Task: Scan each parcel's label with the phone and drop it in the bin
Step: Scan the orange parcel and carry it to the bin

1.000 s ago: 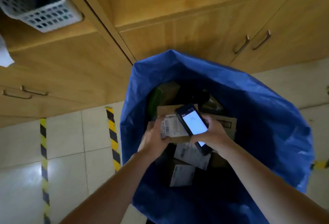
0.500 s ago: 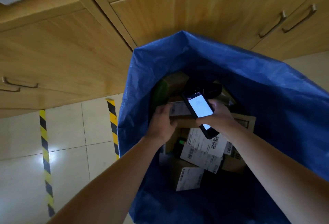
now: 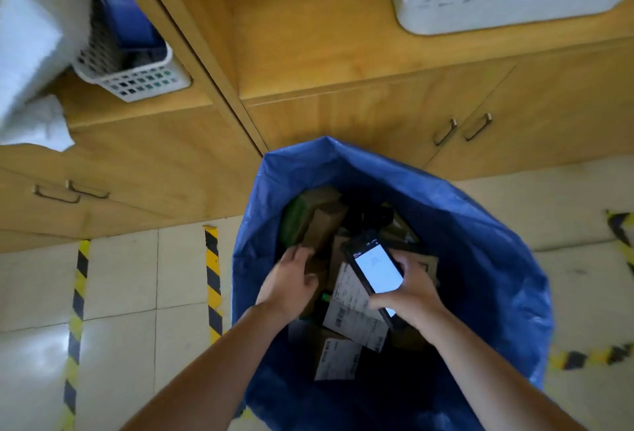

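The wooden cabinets (image 3: 377, 115) fill the upper part of my view, and below them is the pale tiled floor (image 3: 120, 276) with yellow-and-black striped tape (image 3: 212, 276) on it. The blue bin (image 3: 480, 225) (really a big open bag) stands on the floor against the cabinets, and both my hands are inside its mouth. Several parcels lie in the bin in a heap, some with the white labels (image 3: 350, 300) facing up.

My left hand (image 3: 291, 283) is at the left side of the heap. Its fingers are curled over the near end of a brown parcel (image 3: 326, 225) with the thumb pressing from the near side, so it grips this parcel, which is tilted among the others. My right hand (image 3: 411, 290) holds the phone (image 3: 375, 273) with the fingers wrapped around its edges. The phone's screen is lit white and faces up to me, just above the labels.
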